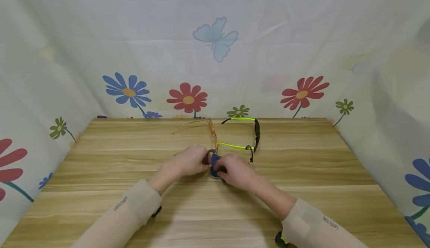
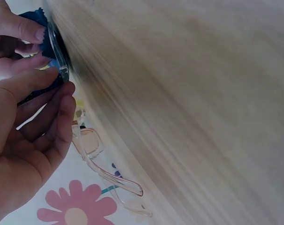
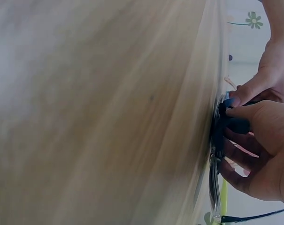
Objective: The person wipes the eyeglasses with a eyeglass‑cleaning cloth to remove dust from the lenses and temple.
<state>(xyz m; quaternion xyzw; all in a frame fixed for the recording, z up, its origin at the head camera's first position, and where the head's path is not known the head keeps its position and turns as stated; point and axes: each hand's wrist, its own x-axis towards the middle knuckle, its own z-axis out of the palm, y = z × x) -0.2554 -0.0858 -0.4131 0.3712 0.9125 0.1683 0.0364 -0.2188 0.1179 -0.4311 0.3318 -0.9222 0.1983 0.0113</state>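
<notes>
Both hands meet over a pair of glasses (image 3: 215, 187) with clear rims and dark temples, held low over the wooden table. My left hand (image 1: 193, 160) pinches the frame at one side, thumb and fingertips at the rim in the left wrist view. A dark blue cloth with a zigzag edge (image 2: 47, 40) is pinched in my right hand (image 1: 236, 170) and lies against a lens. In the right wrist view, the right fingers wrap the cloth around the rim, and one dark temple (image 3: 254, 217) sticks out past them. Much of the lenses is hidden by cloth and fingers.
Just beyond the hands, glasses with a clear amber frame (image 1: 213, 130) lie on the wooden table (image 1: 117, 180). Right of them are dark sunglasses with neon yellow temples (image 1: 257, 130). A white curtain with printed flowers (image 1: 161, 53) hangs behind the table and along its sides.
</notes>
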